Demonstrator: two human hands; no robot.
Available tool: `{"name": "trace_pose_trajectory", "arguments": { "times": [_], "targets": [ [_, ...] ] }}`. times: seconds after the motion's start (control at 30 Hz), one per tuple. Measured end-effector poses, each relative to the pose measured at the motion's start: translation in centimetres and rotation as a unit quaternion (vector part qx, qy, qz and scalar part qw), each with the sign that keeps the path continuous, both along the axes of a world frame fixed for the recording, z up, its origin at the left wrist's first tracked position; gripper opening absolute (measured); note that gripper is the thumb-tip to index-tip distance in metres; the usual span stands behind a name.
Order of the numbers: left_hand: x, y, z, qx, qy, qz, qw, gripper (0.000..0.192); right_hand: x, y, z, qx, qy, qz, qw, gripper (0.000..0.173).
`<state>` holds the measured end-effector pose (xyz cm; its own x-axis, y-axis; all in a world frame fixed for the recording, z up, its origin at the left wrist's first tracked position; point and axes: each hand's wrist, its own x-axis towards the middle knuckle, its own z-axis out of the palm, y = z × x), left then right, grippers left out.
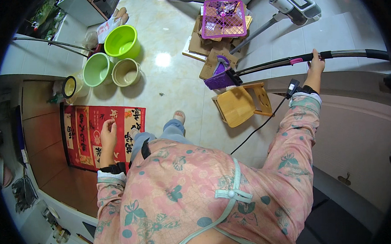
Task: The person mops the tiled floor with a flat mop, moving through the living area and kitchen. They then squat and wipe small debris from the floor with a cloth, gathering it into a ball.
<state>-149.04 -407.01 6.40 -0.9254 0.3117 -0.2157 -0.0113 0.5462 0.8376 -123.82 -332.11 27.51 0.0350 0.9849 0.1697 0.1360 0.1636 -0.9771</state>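
My right hand [316, 64] is closed around the metal pole of a mop [265, 66] with black grips and a pink clip. The purple mop head [221, 79] is at the pole's lower end, beside flattened cardboard and just behind a small wooden chair [236, 106]. A purple cloth [222, 63] lies against the mop head. My left hand [108, 133] hangs over a red doormat [105, 140] with its fingers curled loosely and nothing visible in them.
A bright green bucket [121, 43], a pale green bucket [97, 70] and a beige bucket [126, 72] stand at the upper left. A pink plastic basket [223, 18] rests on cardboard. A cordless vacuum cleaner [295, 7] leans at the wall.
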Motion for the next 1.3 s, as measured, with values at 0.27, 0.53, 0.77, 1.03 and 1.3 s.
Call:
{"name": "trace_pose_trajectory", "arguments": {
  "times": [0.27, 0.53, 0.77, 1.03, 1.3],
  "targets": [
    [0.0, 1.4, 0.6, -0.022, -0.009, -0.001, 1.000, 0.016, -2.1, -3.5, 2.2, 0.017, -0.049, 0.126, 0.991, 0.016],
    [-0.4, 2.9, 0.3, 0.040, -0.006, -0.022, 0.999, 0.016, -5.3, -6.7, 4.0, 0.179, -0.073, 0.095, 0.976, 0.033],
    [-0.5, 5.6, -1.3, 0.065, -0.027, -0.028, 0.997, 0.014, -5.3, -1.5, 3.4, 0.171, -0.217, -0.084, 0.957, 0.047],
    [-3.2, 15.2, -0.4, 0.116, 0.024, -0.119, 0.986, 0.021, -8.7, -3.9, 1.5, 0.108, -0.234, -0.074, 0.963, 0.048],
    [-6.1, 29.6, 2.0, 0.114, 0.049, -0.255, 0.959, 0.020, -8.7, -4.4, 2.2, 0.079, -0.288, -0.184, 0.937, 0.058]
  ]
}}
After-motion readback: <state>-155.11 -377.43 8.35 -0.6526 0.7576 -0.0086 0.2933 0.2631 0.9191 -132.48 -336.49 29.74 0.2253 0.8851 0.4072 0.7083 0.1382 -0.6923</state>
